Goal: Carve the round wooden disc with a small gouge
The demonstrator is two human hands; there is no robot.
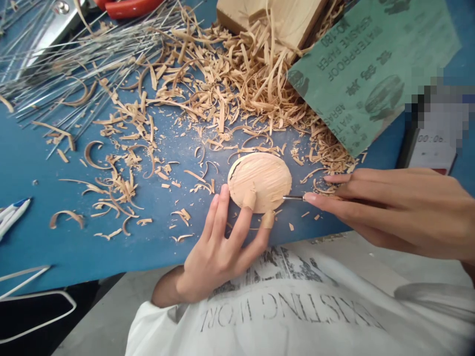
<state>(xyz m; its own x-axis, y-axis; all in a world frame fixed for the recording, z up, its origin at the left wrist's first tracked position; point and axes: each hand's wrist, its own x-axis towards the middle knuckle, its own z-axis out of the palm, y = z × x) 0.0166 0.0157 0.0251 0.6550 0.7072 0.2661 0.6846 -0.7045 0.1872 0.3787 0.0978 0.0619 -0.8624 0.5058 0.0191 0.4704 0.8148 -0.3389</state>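
Observation:
A pale oval wooden disc (267, 175) lies on the blue table, its upper face marked with slanting tool cuts and a dark line near the left rim. My left hand (230, 237) steadies it: one taped finger presses on the face, two fingers rest at the left edge, and the taped thumb is at the lower edge. From the right, my right hand (389, 212) grips a thin carving tool (294, 198), its metal shaft reaching the disc's right edge. The handle is mostly hidden by my fingers.
Curled wood shavings (237, 84) are heaped behind the disc, against a wooden block (270, 24). Green abrasive paper (371, 74) lies at right, near a partly blurred timer (432, 138). Thin metal rods (92, 59) and a red-handled tool (129, 7) lie back left.

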